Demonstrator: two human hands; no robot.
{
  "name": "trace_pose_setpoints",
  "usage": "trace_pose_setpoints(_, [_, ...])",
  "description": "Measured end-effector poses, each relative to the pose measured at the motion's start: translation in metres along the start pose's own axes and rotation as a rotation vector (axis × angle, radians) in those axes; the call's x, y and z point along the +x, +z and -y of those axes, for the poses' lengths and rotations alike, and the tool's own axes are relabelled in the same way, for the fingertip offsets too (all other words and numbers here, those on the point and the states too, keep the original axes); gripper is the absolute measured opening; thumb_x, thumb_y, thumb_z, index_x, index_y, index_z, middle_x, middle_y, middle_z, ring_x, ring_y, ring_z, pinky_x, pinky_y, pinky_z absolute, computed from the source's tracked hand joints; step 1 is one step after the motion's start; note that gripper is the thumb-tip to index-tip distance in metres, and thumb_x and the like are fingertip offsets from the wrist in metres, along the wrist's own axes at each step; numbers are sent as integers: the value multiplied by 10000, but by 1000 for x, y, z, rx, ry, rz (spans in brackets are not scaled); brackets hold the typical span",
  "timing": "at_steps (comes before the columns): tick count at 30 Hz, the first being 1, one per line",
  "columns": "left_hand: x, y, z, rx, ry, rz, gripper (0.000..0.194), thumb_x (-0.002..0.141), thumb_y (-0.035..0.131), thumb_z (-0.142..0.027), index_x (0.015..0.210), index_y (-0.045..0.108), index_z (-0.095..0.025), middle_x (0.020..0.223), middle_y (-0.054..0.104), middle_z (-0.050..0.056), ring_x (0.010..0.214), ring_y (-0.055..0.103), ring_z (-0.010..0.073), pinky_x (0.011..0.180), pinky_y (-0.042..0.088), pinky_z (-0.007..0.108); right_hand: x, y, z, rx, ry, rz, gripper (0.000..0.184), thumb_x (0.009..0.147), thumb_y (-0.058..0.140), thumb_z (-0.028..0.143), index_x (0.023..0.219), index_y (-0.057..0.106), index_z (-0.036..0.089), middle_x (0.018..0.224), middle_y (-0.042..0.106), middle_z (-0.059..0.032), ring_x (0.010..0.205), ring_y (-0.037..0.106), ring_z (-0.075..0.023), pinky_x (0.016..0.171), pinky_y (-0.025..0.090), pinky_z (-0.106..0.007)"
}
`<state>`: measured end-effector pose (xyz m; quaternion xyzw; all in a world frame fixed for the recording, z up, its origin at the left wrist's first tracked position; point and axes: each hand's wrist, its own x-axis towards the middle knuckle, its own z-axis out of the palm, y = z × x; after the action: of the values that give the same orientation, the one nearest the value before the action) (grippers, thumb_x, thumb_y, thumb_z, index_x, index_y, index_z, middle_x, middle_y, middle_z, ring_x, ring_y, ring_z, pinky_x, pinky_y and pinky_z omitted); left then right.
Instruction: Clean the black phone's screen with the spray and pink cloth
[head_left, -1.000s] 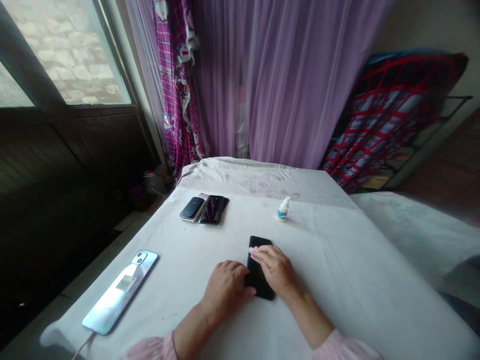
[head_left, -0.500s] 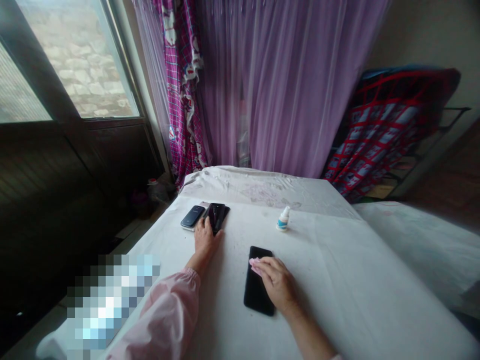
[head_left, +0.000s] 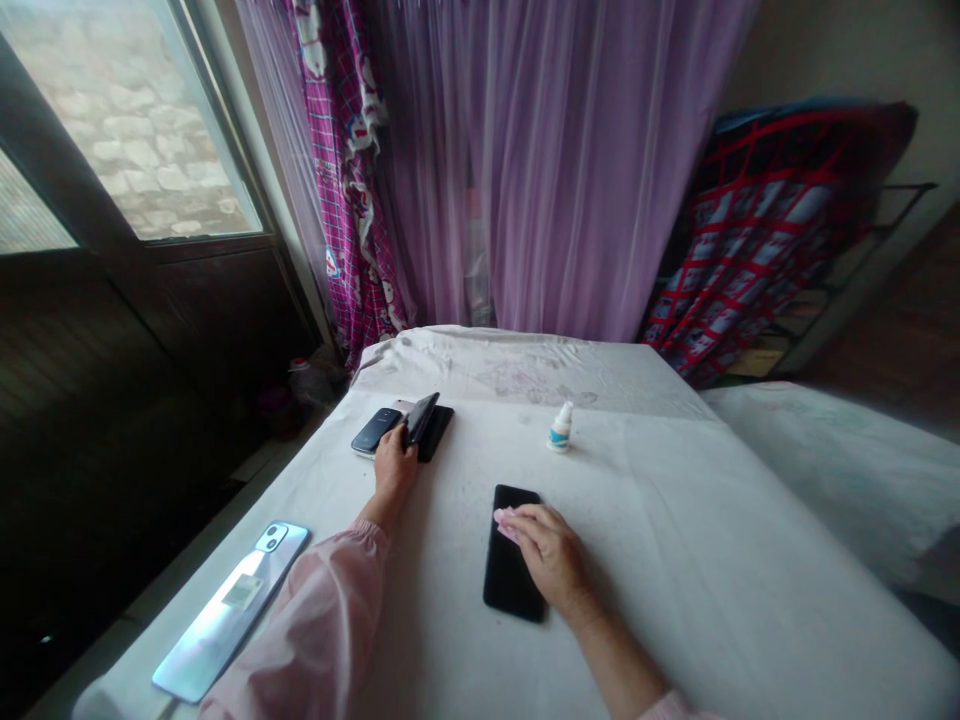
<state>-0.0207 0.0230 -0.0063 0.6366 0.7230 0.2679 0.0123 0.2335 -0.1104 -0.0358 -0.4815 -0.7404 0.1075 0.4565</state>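
My left hand (head_left: 395, 463) grips a dark phone (head_left: 423, 417), tilted up on edge above the other phones. Under and beside it lie a black phone (head_left: 438, 432) and a small dark-blue phone (head_left: 376, 431). Pinched in the fingers of my right hand (head_left: 553, 558) is a small pink cloth (head_left: 505, 523), which rests on the screen of a larger black phone (head_left: 513, 580) lying flat. Beyond that phone stands a small white spray bottle (head_left: 560, 430) with a blue label.
A light-blue phone (head_left: 234, 610) lies back up at the table's left edge, beside my left sleeve. White cloth covers the table (head_left: 675, 540). Purple curtains (head_left: 570, 180) hang behind it, and a white-covered surface (head_left: 832, 470) adjoins on the right.
My left hand has closed on the dark phone and tipped it up from lying flat. My right hand keeps the cloth on the larger phone. The whole view has shifted slightly.
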Motion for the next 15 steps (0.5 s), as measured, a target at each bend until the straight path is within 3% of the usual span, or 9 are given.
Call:
trace_pose_setpoints(3, [1, -1, 0, -4, 30, 9, 512, 809, 490, -125, 1318, 538, -158, 1302, 585, 121, 1194, 553, 264, 1031, 422, 370, 0, -1, 2, -10, 0, -15, 283, 915, 497, 165, 1010, 729, 298, 944, 682, -41, 892, 640, -184, 805, 562, -320])
trace_pose_setpoints(8, [1, -2, -4, 25, 66, 49, 493, 795, 520, -156, 1285, 569, -149, 1285, 599, 136, 1184, 561, 292, 1029, 418, 395, 1, -1, 2, -22, -3, -4, 269, 912, 512, 162, 1005, 726, 295, 947, 682, -35, 895, 636, -182, 798, 555, -310])
trace_pose_setpoints(15, [-7, -6, -12, 87, 92, 130, 562, 824, 585, -374, 1303, 515, -88, 1325, 549, 181, 1249, 496, 304, 1039, 380, 369, 0, 0, 1, -18, -1, -6, 280, 919, 491, 158, 1010, 722, 287, 957, 680, -41, 895, 629, -182, 799, 550, -321])
